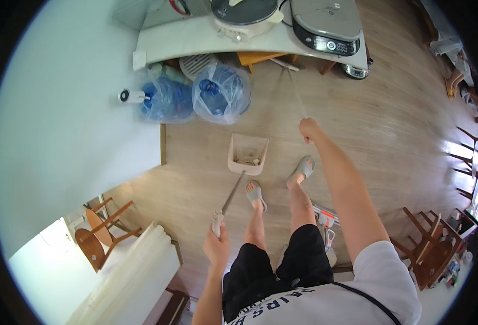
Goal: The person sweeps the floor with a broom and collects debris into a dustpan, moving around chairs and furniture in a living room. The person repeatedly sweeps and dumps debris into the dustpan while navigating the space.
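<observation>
My left hand [217, 248] grips the pale handle of a long-handled dustpan [230, 170]. Its light pink pan lies on the wood-look floor in front of my feet, with dust and small scraps of debris [249, 160] inside. My right hand [311, 129] is closed around the thin, pale stick of a broom [298, 92]. That stick slants away to a narrow broom head [284, 65] on the floor, by the front edge of the counter and partly under it. The bristles are hard to make out.
Large blue water bottles [221, 91] in plastic wrap stand left of the broom, against the wall. Above them, a white counter [174, 38] carries a round electric pan [245, 16] and a grey electric griddle [326, 24]. A flat mop [326, 215] lies beside my right leg. Wooden chairs [430, 248] stand at right.
</observation>
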`<action>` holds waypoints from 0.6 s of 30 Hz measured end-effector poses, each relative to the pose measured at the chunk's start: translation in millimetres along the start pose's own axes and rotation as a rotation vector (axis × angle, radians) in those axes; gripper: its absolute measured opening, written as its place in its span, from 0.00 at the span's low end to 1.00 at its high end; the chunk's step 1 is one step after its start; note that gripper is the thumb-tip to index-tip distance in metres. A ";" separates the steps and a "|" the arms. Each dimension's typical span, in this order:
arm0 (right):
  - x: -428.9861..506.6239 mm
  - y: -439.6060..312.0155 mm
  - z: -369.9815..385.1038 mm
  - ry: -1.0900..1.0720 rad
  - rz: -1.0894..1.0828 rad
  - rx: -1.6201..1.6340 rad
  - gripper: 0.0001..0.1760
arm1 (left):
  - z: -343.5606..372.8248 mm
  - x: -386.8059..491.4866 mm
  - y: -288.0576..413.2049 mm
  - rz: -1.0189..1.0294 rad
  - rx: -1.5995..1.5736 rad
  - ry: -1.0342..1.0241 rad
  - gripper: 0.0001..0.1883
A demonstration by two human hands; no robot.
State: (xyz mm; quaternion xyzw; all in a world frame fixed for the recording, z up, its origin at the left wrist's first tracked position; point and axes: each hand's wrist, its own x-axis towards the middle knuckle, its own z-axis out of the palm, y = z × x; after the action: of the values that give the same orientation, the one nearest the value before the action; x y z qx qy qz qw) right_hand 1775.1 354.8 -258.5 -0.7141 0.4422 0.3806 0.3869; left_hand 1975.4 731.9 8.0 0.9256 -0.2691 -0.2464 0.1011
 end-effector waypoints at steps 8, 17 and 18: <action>-161.4 39.3 173.5 0.198 0.322 0.189 0.24 | -11.2 1.2 -24.0 -0.073 0.011 -0.065 0.20; -306.8 39.2 165.7 0.148 0.385 0.610 0.31 | -11.8 7.3 -67.1 0.051 0.104 0.158 0.22; -309.6 36.3 165.1 0.213 0.382 0.615 0.31 | -19.0 9.9 -70.1 0.045 0.099 0.118 0.22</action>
State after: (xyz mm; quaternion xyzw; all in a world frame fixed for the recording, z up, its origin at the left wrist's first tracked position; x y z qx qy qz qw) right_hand 1609.4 594.8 -59.9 -0.5047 0.6988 0.2188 0.4573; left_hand 2023.8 786.0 -2.1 0.9360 -0.2953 -0.1757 0.0765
